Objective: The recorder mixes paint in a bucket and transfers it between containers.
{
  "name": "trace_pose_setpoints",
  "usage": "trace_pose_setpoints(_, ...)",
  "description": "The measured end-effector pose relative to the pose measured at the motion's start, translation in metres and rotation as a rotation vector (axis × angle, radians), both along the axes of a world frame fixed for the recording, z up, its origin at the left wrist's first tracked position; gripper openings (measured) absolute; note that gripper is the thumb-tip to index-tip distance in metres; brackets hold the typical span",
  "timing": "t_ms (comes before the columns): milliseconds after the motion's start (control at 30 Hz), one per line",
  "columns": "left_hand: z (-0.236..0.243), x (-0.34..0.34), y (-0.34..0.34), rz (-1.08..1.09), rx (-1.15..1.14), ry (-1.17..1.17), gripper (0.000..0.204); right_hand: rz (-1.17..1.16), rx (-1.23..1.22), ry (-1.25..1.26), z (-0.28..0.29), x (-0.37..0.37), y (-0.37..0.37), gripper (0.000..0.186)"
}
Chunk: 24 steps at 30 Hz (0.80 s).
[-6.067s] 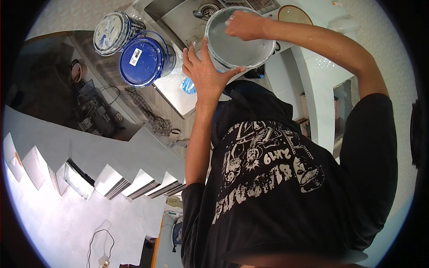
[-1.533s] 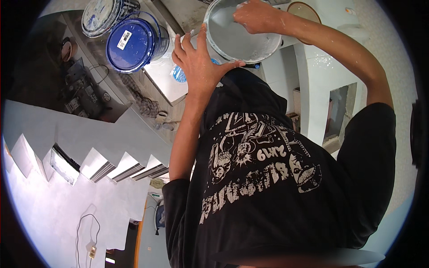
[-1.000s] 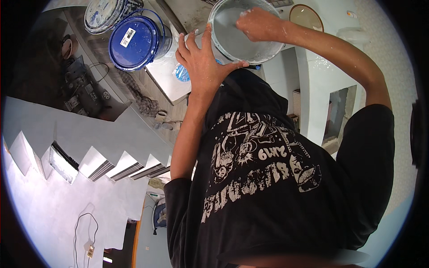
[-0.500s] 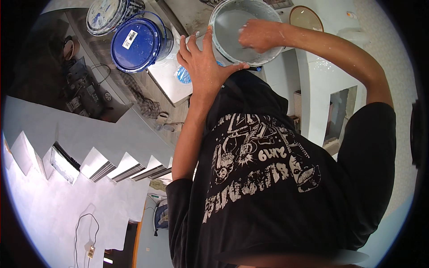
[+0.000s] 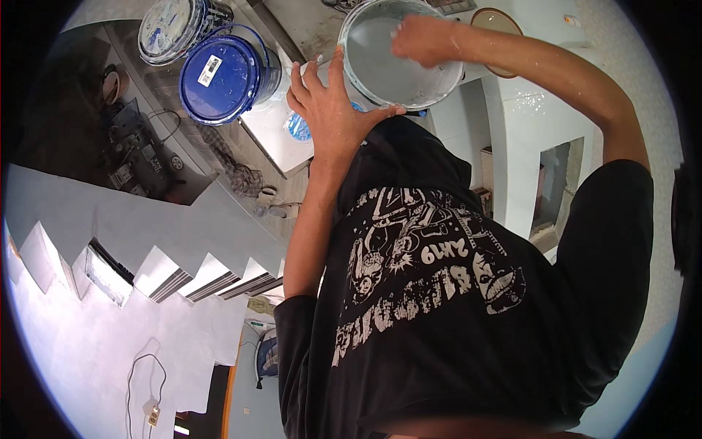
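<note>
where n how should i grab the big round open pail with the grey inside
Probably by the exposed rim of the large round whitish-grey pail, coming from the person's left and near side. It is wide and open-topped, so that curved edge looks reachable, and the left hand spans it there; the bare right forearm crosses the rim's right side.

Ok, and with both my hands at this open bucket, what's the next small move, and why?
Perhaps sweep the right hand slowly around the inside of the open bucket, with the left hand steadying it. The right hand is curled over the bucket's mouth, the left hand is spread at its near side, and the bucket looks smeared.
</note>
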State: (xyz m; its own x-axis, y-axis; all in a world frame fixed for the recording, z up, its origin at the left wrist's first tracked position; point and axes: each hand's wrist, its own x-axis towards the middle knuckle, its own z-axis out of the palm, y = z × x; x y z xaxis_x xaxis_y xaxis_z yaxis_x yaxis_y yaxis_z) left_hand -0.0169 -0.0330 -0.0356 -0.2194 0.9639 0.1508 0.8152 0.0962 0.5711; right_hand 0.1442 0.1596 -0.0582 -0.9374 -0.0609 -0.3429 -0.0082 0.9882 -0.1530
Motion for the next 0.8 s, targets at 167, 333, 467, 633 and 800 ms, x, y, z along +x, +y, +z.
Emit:
trace_pose_setpoints(167,0.000,-0.001,-0.002,0.010,-0.010,-0.022,0.117,-0.128,0.071,0.285,-0.007,-0.031,-0.016,0.006)
trace_pose_setpoints(333,0.000,-0.001,-0.002,0.008,-0.008,0.000,0.117,0.080,-0.144,0.000,0.015,-0.010,-0.041,0.004)
trace_pose_setpoints(467,0.001,0.001,0.000,-0.002,-0.016,0.006,0.119,-0.062,0.089,-0.055,0.006,0.006,-0.012,0.006)
trace_pose_setpoints(633,-0.002,-0.002,-0.002,0.007,-0.022,0.002,0.120,-0.005,0.004,0.062,0.002,-0.030,-0.035,0.008)
trace_pose_setpoints(800,-0.001,-0.001,-0.001,-0.006,-0.023,0.032,0.121,-0.041,-0.026,-0.109,0.012,0.008,-0.019,0.009)
